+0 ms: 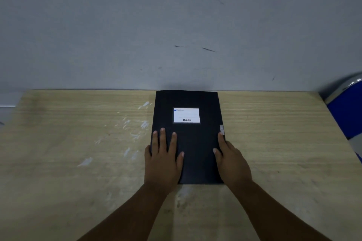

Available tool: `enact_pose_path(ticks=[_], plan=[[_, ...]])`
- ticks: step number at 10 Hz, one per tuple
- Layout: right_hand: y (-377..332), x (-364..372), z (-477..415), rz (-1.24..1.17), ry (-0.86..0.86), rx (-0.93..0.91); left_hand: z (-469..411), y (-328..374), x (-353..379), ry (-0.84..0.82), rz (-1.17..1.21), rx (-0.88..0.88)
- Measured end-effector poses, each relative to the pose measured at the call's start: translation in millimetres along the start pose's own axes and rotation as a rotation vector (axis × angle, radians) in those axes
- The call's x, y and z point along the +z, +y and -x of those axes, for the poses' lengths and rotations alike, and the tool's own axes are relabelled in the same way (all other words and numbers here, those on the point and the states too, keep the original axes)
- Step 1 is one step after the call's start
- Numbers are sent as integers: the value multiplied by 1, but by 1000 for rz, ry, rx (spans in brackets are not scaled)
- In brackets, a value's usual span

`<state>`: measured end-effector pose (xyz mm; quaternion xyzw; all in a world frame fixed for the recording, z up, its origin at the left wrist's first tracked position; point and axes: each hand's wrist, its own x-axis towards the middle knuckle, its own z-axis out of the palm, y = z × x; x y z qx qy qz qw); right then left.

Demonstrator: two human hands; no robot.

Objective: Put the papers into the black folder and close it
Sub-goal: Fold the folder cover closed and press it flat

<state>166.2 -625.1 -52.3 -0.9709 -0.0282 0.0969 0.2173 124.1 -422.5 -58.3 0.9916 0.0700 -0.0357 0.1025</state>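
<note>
The black folder (193,139) lies closed and flat on the wooden table (274,143), its far edge against the wall. A white label (186,115) sits on its cover. My left hand (163,160) rests palm down on the folder's near left part, fingers spread. At the folder's right edge is my right hand (231,162), thumb on the cover and fingers along the side next to a small grey tab (221,129). No papers are in sight.
A grey scuffed wall (176,25) rises right behind the table. A blue and silver round object (348,115) stands off the table's right end. White scrape marks (135,133) dot the tabletop left of the folder.
</note>
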Motion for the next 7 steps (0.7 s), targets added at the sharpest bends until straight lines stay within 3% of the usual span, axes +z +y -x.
enact_pose_path(ticks=[5,7], plan=[[-59,15,-1,-34,-74,-33,1,-78,-33,-89,46,9],[-66,-7,0,-18,130,-89,1,-80,-77,-98,166,-51]])
